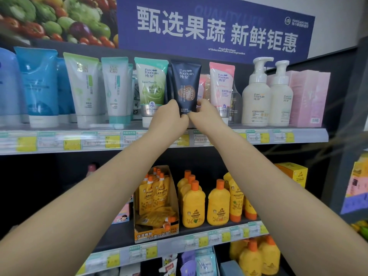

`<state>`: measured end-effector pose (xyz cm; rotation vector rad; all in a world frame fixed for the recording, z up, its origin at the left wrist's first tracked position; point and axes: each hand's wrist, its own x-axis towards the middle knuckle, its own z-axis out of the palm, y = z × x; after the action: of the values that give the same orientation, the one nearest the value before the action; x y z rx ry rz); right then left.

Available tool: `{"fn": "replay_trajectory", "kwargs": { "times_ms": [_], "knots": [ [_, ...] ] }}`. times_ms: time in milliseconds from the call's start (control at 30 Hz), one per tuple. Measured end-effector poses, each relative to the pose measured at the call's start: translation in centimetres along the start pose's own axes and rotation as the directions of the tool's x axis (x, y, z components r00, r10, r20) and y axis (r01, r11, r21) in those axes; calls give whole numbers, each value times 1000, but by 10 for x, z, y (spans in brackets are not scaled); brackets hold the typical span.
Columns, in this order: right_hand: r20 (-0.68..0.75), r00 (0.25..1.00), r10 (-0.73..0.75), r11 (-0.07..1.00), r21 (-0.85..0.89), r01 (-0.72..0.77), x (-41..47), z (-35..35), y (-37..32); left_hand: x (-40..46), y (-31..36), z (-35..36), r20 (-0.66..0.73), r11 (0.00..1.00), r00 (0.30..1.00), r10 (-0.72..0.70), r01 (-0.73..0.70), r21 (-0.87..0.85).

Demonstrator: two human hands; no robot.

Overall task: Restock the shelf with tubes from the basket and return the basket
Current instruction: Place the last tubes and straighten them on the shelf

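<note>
A dark navy tube (186, 84) stands upright, cap down, on the top shelf (59, 128) between a green tube (152, 84) and a pink tube (222, 86). My left hand (169, 116) grips its lower left side. My right hand (207, 114) grips its lower right side, thumb on the tube's edge. Both hands meet under the tube, hiding its cap. The basket is not in view.
More tubes (83, 88) line the shelf to the left, white pump bottles (256, 92) and pink boxes (306, 96) to the right. The shelf below holds yellow bottles (194, 204) and a carton of pouches (155, 204). A blue sign (215, 26) hangs above.
</note>
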<state>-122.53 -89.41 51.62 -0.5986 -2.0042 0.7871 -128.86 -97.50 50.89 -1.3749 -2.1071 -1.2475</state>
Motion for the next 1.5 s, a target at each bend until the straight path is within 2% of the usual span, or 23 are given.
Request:
{"fn": "replay_trajectory", "kwargs": {
  "times_ms": [200,300,400,467,567,667,767,900,1133,1367,1433,1500],
  "knots": [
    [-40,999,-37,999,-19,36,-4,0,3,-10,-1,-4,-25,997,997,71,-72,-14],
    [-186,952,-245,964,-147,219,-15,5,-3,-20,-10,-12,-186,987,969,161,-153,56],
    [-163,902,-399,911,-177,372,-29,13,-16,-23,-24,-25,-299,984,940,166,-136,117],
    [-58,925,-375,926,-78,370,-32,21,-27,-23,-31,-34,-316,985,940,127,-81,154],
    [80,958,-276,961,25,275,-30,36,-39,-24,-37,-41,-245,984,967,64,-20,179],
    [138,980,-144,990,27,141,-24,47,-44,-22,-39,-45,-136,989,990,-32,51,136],
    [174,984,-42,999,20,39,-20,51,-44,-17,-39,-49,-86,988,994,-75,85,126],
    [167,986,-19,999,31,14,-15,53,-44,-13,-38,-52,-71,989,993,-93,101,104],
    [78,996,-42,980,199,26,-24,55,-35,-15,-43,-47,-113,996,990,-83,85,8],
    [56,998,-39,984,178,29,-24,61,-35,-17,-47,-52,-100,998,994,-52,48,-43],
    [60,997,-57,985,164,47,-26,62,-37,-19,-52,-60,-132,996,990,-53,43,-77],
    [24,994,-104,985,143,99,-31,64,-41,-22,-59,-72,-233,998,972,-26,12,-59]
  ]
}}
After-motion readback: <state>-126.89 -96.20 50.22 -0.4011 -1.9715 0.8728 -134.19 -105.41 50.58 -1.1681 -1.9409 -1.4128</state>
